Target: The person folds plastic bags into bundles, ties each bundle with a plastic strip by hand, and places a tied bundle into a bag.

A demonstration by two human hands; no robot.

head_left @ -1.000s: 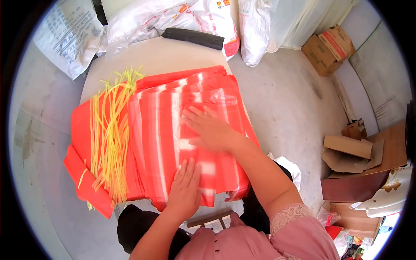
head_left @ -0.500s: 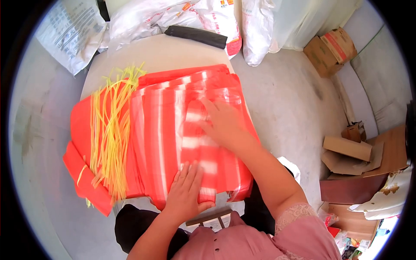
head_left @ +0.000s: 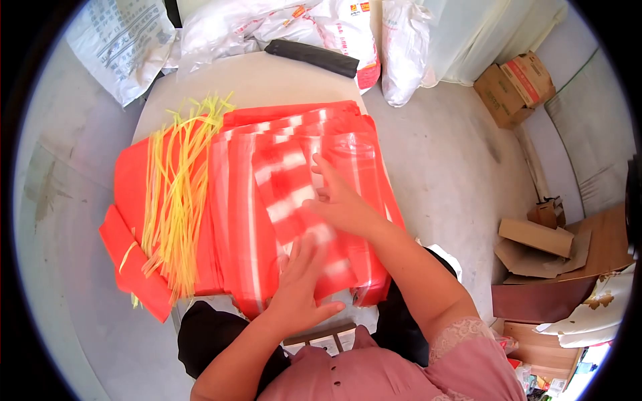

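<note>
Left hand (head_left: 297,287) and right hand (head_left: 340,206) are seen released, spread over the striped red plastic (head_left: 282,180), which is laid beneath them; yellow strips (head_left: 180,207) are placed leftward of both hands.

Sacks (head_left: 405,57) and cardboard boxes (head_left: 507,100) suggest a workroom.

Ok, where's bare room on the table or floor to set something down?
Table: the band between the black roll and red sheets. Floor: the wide patch between the table's right side and the cardboard boxes. Crowded: near tabletop, with sheets, yellow strips, left hand and right hand; far edge, with white sacks.
</note>
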